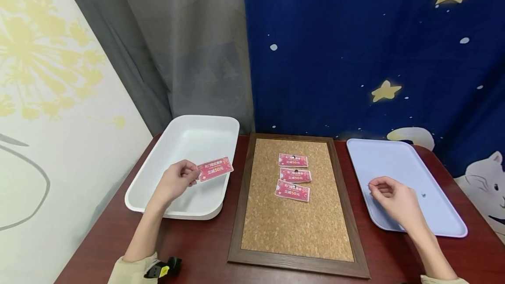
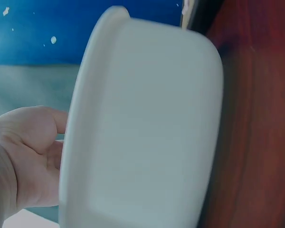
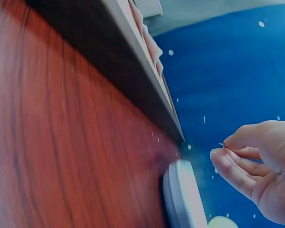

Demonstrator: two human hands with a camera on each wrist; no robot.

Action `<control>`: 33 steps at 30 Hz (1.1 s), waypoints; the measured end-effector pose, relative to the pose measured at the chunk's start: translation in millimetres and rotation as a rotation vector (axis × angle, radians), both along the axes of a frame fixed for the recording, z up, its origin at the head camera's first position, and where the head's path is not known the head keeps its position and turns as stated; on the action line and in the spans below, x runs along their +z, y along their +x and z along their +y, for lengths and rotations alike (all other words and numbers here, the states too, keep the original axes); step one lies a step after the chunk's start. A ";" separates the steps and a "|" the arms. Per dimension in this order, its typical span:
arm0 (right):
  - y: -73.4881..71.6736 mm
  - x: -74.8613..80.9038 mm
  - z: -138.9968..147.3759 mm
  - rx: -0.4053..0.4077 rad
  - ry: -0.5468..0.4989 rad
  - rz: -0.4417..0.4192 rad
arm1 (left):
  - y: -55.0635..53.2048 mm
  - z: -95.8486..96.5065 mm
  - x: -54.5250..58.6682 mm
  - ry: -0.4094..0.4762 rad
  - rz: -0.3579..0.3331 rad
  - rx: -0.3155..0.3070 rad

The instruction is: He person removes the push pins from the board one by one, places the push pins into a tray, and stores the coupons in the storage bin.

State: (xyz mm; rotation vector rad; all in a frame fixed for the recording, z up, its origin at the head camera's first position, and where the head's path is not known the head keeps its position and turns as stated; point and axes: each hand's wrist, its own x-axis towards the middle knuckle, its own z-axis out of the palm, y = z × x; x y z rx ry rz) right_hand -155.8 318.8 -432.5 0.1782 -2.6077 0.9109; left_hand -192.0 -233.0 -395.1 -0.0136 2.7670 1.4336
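In the head view my left hand [image 1: 178, 182] pinches the left end of a pink paper coupon [image 1: 215, 169] above the white tub [image 1: 136, 203]. The tub's wall hides the fingertips and coupon in the left wrist view. My right hand [image 1: 396, 200] is over the left part of the pale blue tray [image 1: 398, 157]. Its thumb and fingertips pinch a thumbtack, whose thin metal point [image 3: 221, 144] sticks out in the right wrist view. Between the hands lies a framed cork board [image 1: 292, 231]. Three similar coupons, one of them the lowest coupon [image 1: 292, 190], are tacked one below another on its upper half.
A small thumbtack [image 1: 424, 195] lies on the tray, right of my right hand. All the containers and the board stand on a dark red wooden table [image 1: 197, 249]. Grey and blue curtains [image 1: 315, 78] hang behind it, and a patterned white wall [image 1: 59, 143] rises at the left.
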 end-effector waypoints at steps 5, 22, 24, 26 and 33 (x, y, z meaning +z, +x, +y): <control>1.5 -5.0 17.3 -0.050 0.003 0.010 | -2.0 -13.1 -6.4 -0.023 -0.017 0.036; 4.4 -26.5 84.0 -0.283 0.045 -0.103 | -5.1 -44.7 -22.1 -0.079 -0.065 0.109; 4.5 -26.3 89.7 -0.293 0.046 -0.122 | -6.6 -45.8 -24.3 -0.085 -0.072 0.115; 4.6 -25.6 94.2 -0.307 0.055 -0.145 | -7.3 -46.2 -25.7 -0.092 -0.083 0.124; 4.2 -24.8 103.5 -0.324 0.108 -0.185 | -7.4 -44.9 -25.2 -0.075 -0.123 0.122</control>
